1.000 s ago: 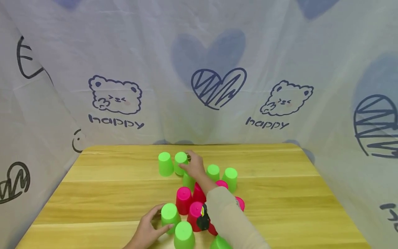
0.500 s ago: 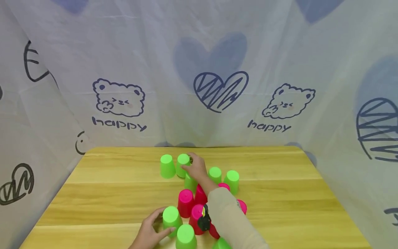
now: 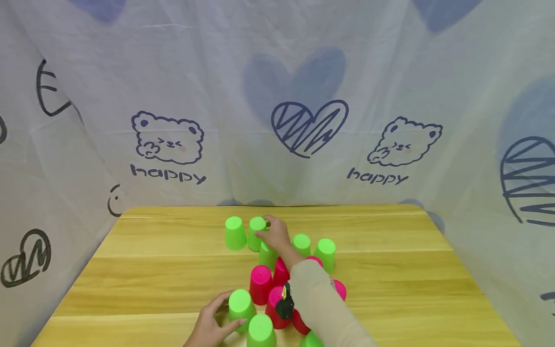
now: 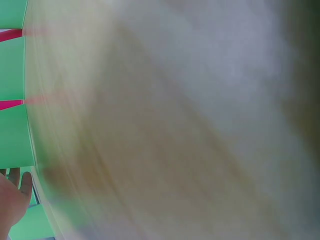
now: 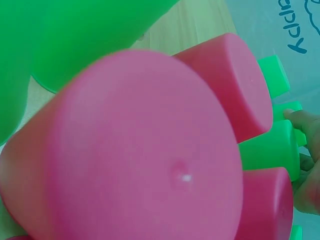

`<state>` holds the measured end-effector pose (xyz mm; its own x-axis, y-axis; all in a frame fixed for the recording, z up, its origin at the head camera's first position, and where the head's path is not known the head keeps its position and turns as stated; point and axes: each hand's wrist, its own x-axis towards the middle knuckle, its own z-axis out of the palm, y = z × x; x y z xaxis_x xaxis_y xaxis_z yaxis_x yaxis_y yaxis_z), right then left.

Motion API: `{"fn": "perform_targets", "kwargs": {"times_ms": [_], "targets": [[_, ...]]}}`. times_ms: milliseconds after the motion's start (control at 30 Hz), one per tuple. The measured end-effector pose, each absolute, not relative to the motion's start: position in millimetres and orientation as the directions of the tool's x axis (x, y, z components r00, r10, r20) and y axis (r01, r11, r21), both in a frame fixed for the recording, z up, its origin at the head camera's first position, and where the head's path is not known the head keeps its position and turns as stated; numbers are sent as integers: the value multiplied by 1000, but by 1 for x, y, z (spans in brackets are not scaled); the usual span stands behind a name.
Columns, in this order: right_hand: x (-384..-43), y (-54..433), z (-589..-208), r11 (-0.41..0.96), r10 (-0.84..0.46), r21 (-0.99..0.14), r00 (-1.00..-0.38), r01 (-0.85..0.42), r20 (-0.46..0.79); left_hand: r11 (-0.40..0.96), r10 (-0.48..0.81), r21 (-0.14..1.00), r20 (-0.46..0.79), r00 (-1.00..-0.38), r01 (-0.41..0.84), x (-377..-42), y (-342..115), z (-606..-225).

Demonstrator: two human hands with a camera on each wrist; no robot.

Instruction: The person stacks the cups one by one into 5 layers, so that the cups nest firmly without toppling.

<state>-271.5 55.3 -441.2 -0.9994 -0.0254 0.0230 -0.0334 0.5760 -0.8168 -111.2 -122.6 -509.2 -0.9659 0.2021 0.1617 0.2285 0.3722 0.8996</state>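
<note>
Little has moved over the last second: everything in the head view sits slightly lower and further right, probably from a turn of the head; the far green cup seems to have settled a touch at its rim. Right hand fingers grasp that upside-down cup, thumb on its near side; left hand fingers curve round the near green cup, thumb against its front; how hard either squeezes I cannot tell.

Just left of the far cup stands the back-left green cup; a careless push leftward could knock the two together. Just in front, partly under the right wrist, is a middle green cup; the heel of the hand could tip it if the arm dropped. Further back along the arm, the beige sleeve and the black wrist camera overlap the magenta cups in view; contact is unclear, but a low withdrawal could drag one over. By the left thumb, the front green cup could be nudged by any forward twist; all of them look light and easily slid on the wooden table.
</note>
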Motion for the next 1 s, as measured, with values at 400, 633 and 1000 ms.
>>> {"fn": "perform_targets", "kwargs": {"times_ms": [400,633,1000], "targets": [[-272,51,-442,616,12,-788,-1000,10,-3,382,190,903,133,-973,198,-112,-123,-511],[-272,47,-441,581,94,-812,-996,50,7,365,200,909,134,-971,200,-111,-123,-508],[-274,45,-443,557,123,-829,-992,48,25,380,193,903,135,-972,201,-113,-124,-512]]}}
